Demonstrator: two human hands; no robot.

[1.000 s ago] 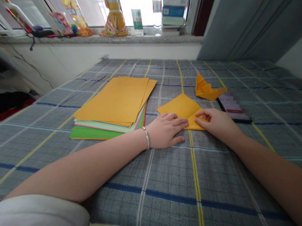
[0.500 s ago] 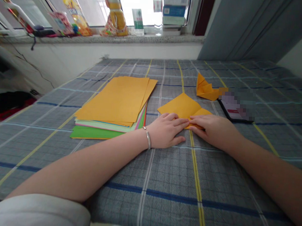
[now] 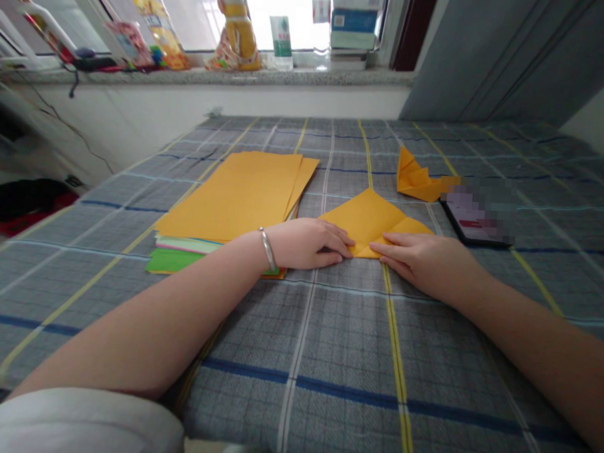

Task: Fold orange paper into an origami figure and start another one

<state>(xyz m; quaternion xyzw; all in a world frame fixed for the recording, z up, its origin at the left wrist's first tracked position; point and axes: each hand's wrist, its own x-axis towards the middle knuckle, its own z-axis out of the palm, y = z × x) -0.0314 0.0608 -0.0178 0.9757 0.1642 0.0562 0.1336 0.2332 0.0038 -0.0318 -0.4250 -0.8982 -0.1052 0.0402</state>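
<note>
A folded sheet of orange paper lies flat on the checked cloth, its point facing away from me and creases showing at its right side. My left hand, with a silver bangle at the wrist, rests on the paper's left near edge, fingers stretched and slightly bent, thumb apart. On the right near part of the paper, my right hand lies with its fingers extended flat. Both hands are open and touch the paper, hiding its near left and right corners.
A stack of coloured paper, orange on top, lies to the left under my left forearm's far side. Behind on the right are a folded orange paper shape and a phone. Bottles and boxes line the windowsill.
My left hand has slid left along the paper's near edge, away from my right hand. My right hand stays almost in place. The view has shifted slightly.
</note>
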